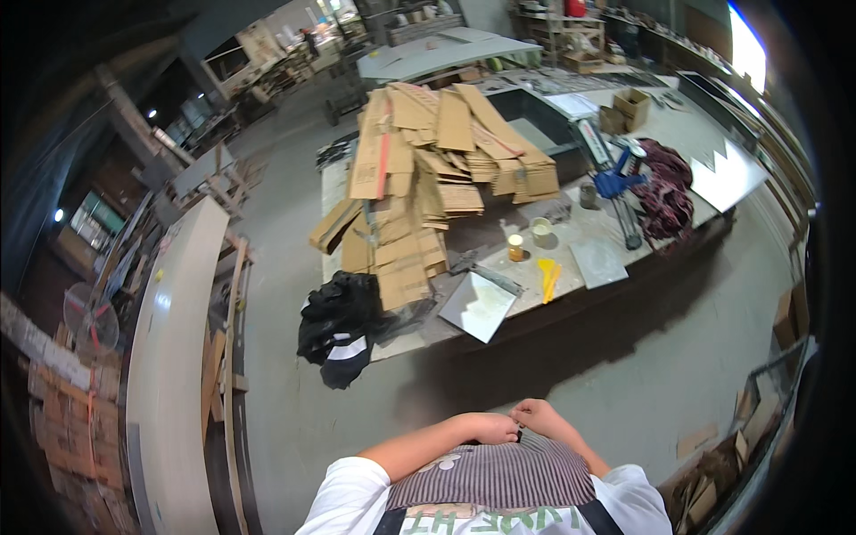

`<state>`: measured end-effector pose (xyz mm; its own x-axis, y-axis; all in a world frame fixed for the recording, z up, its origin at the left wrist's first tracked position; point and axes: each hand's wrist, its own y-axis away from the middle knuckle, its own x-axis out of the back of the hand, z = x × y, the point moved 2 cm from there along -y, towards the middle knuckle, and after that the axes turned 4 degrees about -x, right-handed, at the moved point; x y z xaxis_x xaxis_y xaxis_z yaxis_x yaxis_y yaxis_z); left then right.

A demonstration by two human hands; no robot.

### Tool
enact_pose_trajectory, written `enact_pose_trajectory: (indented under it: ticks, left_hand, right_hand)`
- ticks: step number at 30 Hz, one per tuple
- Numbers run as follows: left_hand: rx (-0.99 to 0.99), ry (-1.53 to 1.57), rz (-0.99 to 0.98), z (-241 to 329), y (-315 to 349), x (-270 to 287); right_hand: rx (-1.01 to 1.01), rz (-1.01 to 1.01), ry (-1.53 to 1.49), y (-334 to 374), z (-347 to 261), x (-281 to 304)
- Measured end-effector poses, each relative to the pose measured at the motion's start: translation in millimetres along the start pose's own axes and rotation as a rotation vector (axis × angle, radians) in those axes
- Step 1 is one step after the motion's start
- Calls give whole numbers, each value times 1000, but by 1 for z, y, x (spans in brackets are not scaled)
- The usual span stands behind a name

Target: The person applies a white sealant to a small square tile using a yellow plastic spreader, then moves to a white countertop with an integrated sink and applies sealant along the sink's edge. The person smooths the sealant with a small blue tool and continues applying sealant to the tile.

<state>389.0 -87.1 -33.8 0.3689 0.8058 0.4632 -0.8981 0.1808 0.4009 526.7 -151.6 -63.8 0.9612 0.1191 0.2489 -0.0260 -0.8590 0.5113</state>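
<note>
Touching, seemingly, a finely grey-striped apron (499, 477)

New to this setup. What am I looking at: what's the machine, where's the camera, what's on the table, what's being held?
No machine here: these are a person's bare hands. The single picture comes from a wide fisheye camera worn on the head, looking down, so straight edges bend near the rim. The left hand and right hand meet at the front of a striped apron; what the fingers hold, if anything, is too small to tell. On the table ahead lie flattened cardboard pieces, black cloth, a square white panel, yellow scrapers, a small jar and dark red cloth.
</note>
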Motion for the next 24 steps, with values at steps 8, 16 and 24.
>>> enact_pose_trajectory:
  ticks: [8,16,24]
  left_hand:
    - [116,42,191,5,21,32]
    - [76,20,148,-4,4,-6]
    - [41,145,302,1,25,1]
  right_hand:
    - [-57,-45,-53,-4,17,0]
    - [5,-39,112,-10,6,-9]
    - [17,-47,143,-11,-6,-12]
